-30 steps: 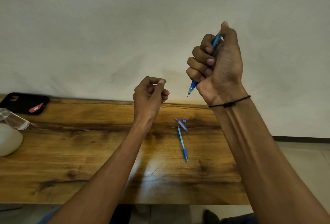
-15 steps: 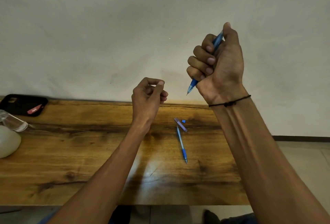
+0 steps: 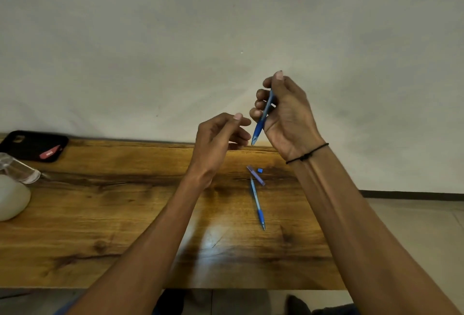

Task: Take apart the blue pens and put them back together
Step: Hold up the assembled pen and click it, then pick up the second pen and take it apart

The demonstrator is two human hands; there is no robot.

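Note:
My right hand (image 3: 286, 116) is raised above the far edge of the table and grips a blue pen (image 3: 261, 121), tip pointing down. Its thumb is on top and its fingers are curled round the barrel. My left hand (image 3: 221, 136) hovers just left of the pen tip with loosely bent fingers reaching toward it; nothing shows in it. A second blue pen (image 3: 257, 204) lies on the wooden table (image 3: 125, 214). At its far end lie a purplish pen piece (image 3: 255, 175) and a small blue cap (image 3: 260, 170).
A black phone case (image 3: 35, 145) with a red tag lies at the table's far left. A clear glass object (image 3: 18, 170) and a white rounded object (image 3: 12, 196) sit at the left edge. A pale wall stands right behind the table, with floor to the right.
My right hand has come down and to the left with the pen, its fist loosening. My left hand's fingers have uncurled toward the pen tip.

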